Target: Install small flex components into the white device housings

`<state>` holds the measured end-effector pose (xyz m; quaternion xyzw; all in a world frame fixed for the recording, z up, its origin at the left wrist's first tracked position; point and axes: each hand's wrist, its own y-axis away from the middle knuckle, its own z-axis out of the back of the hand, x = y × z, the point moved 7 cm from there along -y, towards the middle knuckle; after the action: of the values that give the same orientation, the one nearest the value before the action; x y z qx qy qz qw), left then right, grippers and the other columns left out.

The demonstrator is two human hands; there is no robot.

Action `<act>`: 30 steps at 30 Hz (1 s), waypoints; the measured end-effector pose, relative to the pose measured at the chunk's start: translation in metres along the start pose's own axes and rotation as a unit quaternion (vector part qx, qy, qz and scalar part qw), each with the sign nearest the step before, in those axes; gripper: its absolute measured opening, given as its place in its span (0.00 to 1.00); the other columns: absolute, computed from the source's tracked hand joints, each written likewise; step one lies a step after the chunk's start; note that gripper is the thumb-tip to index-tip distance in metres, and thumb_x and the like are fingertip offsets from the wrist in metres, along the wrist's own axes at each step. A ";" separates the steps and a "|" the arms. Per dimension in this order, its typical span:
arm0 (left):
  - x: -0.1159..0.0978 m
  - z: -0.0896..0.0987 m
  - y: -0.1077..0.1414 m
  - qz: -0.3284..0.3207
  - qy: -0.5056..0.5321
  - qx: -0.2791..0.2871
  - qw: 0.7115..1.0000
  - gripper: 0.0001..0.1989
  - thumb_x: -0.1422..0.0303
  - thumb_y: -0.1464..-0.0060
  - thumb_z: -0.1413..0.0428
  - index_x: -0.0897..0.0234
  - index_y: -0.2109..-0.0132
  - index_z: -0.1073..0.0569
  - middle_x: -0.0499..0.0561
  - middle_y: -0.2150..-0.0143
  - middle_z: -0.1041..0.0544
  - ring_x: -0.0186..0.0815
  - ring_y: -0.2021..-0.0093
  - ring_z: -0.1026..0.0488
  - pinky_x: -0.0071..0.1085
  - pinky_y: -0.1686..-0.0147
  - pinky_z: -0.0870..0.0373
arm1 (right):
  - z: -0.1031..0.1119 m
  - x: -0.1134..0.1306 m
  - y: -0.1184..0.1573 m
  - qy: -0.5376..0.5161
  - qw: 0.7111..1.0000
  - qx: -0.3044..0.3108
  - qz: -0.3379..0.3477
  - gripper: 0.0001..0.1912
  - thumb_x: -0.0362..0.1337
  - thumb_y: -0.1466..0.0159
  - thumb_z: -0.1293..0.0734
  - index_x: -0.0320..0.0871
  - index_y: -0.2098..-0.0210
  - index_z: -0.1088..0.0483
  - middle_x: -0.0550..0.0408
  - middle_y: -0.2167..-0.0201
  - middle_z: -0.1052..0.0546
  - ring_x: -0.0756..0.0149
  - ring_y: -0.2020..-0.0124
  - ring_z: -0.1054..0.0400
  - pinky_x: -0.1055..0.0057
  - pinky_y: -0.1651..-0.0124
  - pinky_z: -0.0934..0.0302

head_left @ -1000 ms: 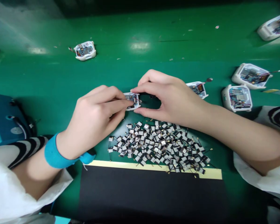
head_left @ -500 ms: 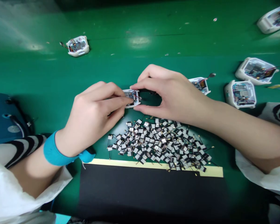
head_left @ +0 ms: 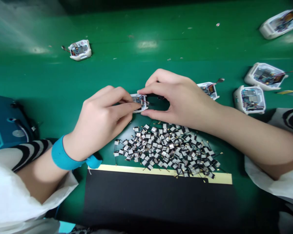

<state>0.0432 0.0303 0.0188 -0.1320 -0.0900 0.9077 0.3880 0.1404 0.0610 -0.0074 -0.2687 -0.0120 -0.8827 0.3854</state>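
Green bench mat point(head_left: 146, 29): 5 open white housings w/ PCBs point(head_left: 249, 100) lay aside, heap of small b/w parts point(head_left: 168, 151) lay unused, L hand point(head_left: 100, 118) pinched 6th housing point(head_left: 139, 102) w/ fingertips, R hand point(head_left: 180, 97) pinched it thumb-to-forefinger.

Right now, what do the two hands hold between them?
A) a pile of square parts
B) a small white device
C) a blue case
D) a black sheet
B: the small white device sits between the fingertips of the left hand and the right hand.

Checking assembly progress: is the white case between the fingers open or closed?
Open: the white case has no cover; its circuit board shows.
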 end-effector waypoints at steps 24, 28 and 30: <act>0.000 -0.001 0.001 0.014 -0.013 0.009 1.000 0.09 0.70 0.45 0.53 0.57 0.60 0.29 0.49 0.64 0.29 0.35 0.66 0.34 0.31 0.67 0.36 | -0.001 0.000 0.002 -0.006 1.000 -0.004 0.005 0.17 0.44 0.42 0.39 0.41 0.57 0.36 0.53 0.60 0.36 0.64 0.61 0.39 0.69 0.62 0.44; 0.000 -0.001 0.001 0.016 -0.015 0.009 1.000 0.09 0.70 0.45 0.53 0.57 0.60 0.29 0.49 0.64 0.30 0.34 0.66 0.34 0.31 0.67 0.36 | -0.002 -0.001 0.002 -0.005 1.000 0.005 0.000 0.17 0.44 0.42 0.39 0.41 0.56 0.37 0.52 0.60 0.37 0.63 0.60 0.39 0.68 0.61 0.45; 0.000 0.000 0.001 0.015 -0.015 0.007 1.000 0.09 0.70 0.45 0.53 0.57 0.60 0.29 0.49 0.64 0.29 0.34 0.66 0.34 0.31 0.67 0.36 | -0.003 -0.001 0.002 -0.006 1.000 0.007 -0.001 0.17 0.44 0.42 0.39 0.41 0.56 0.37 0.52 0.60 0.37 0.63 0.60 0.39 0.68 0.61 0.44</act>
<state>0.0423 0.0298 0.0182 -0.1175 -0.0874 0.9158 0.3740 0.1409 0.0598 -0.0104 -0.2710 -0.0207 -0.8812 0.3867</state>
